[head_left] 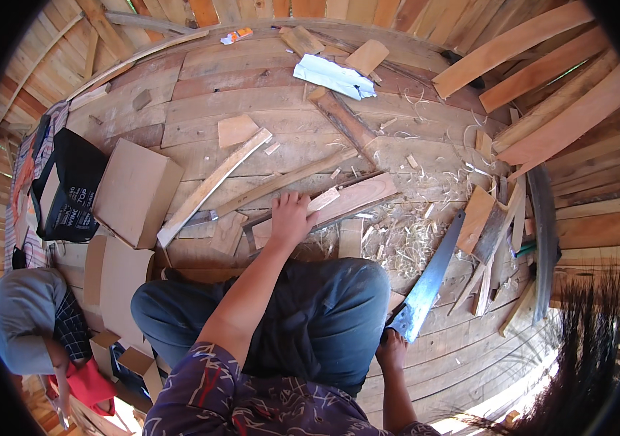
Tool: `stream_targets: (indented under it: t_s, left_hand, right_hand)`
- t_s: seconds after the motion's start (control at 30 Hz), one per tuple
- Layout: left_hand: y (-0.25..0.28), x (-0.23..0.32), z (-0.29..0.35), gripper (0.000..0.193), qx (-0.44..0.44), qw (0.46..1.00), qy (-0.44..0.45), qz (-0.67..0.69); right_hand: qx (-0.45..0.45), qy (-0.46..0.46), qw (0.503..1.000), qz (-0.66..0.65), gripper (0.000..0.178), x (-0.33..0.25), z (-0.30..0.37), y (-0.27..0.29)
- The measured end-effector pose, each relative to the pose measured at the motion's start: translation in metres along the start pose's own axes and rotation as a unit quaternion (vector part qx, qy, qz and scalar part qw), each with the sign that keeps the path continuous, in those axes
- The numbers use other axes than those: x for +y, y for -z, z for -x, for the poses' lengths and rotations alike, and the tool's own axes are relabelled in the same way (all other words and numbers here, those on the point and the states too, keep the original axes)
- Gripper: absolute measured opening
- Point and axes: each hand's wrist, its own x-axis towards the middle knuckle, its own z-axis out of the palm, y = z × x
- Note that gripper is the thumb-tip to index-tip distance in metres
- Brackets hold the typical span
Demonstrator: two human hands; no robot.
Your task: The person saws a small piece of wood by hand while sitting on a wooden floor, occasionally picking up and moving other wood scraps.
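My left hand (290, 219) lies flat, fingers spread, on a reddish wooden board (357, 196) that rests on the plank floor in front of my knees. Down at the lower right, my right hand (392, 351) grips the handle of a handsaw (430, 278). The saw's blade points up and away toward a pile of pale wood shavings (404, 232). The blade is apart from the board. My legs in dark trousers (310, 312) fill the middle.
Loose slats and offcuts (212, 185) lie on the plank floor. Cardboard sheets (135, 190) and a black bag (70, 185) sit left. Long planks (542, 69) lean at the upper right. A crumpled white sheet (333, 75) lies at the back. Another person (30, 320) crouches at lower left.
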Motion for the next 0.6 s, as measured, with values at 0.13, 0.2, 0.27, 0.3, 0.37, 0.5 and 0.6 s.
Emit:
stream_targets:
  t_s: [0.13,0.2,0.27,0.3,0.37,0.5,0.6]
  left_hand:
    - [0.007,0.000,0.002,0.048,0.010,0.999,0.029,0.022]
    - [0.005,0.002,0.001,0.051,0.028,0.998,0.038,0.034]
    - [-0.002,0.002,0.000,0.055,0.049,0.998,0.032,0.038]
    - [-0.008,0.002,0.001,0.056,0.045,0.998,0.034,0.023]
    - [-0.021,0.006,0.000,0.058,0.037,0.999,0.039,-0.005]
    - [-0.022,0.001,-0.002,0.056,-0.011,0.998,0.053,0.014]
    - [-0.019,0.006,-0.004,0.054,-0.024,0.998,0.052,0.034]
  right_hand:
    - [0.009,0.014,1.000,-0.001,0.034,0.009,-0.003,-0.009]
    - [0.037,0.014,0.999,-0.031,0.032,0.017,-0.002,-0.017]
    - [0.094,-0.005,0.984,-0.154,0.028,0.027,0.006,-0.024]
    - [0.121,-0.014,0.969,-0.214,0.026,0.032,0.011,-0.024]
    - [0.257,-0.005,0.920,-0.295,0.021,0.042,0.022,-0.022]
    - [0.314,-0.019,0.809,-0.497,0.016,0.031,0.027,0.029]
    - [0.335,0.036,0.824,-0.456,0.026,0.030,0.021,0.065]
